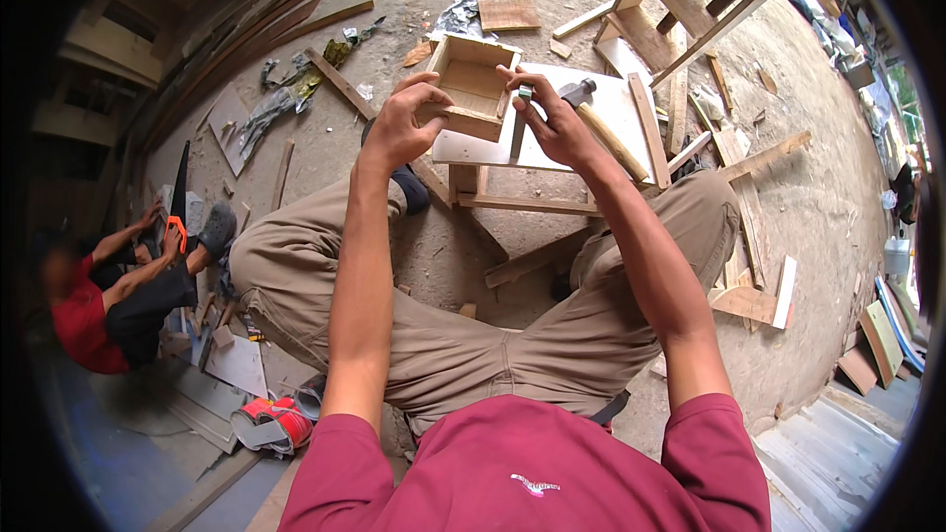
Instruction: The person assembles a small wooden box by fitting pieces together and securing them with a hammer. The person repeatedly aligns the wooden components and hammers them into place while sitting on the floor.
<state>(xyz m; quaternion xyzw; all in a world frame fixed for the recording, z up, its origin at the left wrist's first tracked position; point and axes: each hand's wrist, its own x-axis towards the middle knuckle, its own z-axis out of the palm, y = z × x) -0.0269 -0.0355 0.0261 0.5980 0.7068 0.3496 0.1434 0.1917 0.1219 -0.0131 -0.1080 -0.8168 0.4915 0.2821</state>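
A small open-topped wooden box (475, 84) is raised in front of me, tilted so that its inside shows. My left hand (406, 118) is closed on its left wall, thumb at the near corner. Beside the right wall, my right hand (552, 118) pinches a narrow tool with a green-and-white end (525, 93); the index finger reaches the box's rim. A dark flat strip (517, 138) shows just below those fingers; whether it belongs to the tool I cannot tell. A hammer (606, 138) with a wooden handle lies on the white-topped low bench (463, 150), right of my right hand.
A wooden frame (680, 5) stands at the far right. Planks (749, 202) and offcuts litter the ground around my bent legs. At left, another person (94, 310) sits holding a handsaw (178, 202). Red cans (276, 424) stand at lower left.
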